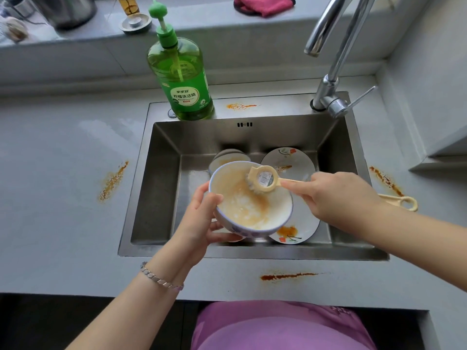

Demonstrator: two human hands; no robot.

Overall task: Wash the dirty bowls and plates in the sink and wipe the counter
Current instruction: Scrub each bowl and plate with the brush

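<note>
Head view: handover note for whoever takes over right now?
Left hand holds the stained bowl tilted over the sink; right hand grips the scrub brush, bristles inside the bowl.
In the sink: a second bowl and a flowered plate, both soiled.
Done: nothing visibly clean yet.
Left: finish this bowl, wash the rest, wipe the orange stains on the counter.

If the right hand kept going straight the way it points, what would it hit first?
Probably the bowl, at its right rim: the brush that the right hand holds rests inside it. Depth is unclear.
</note>
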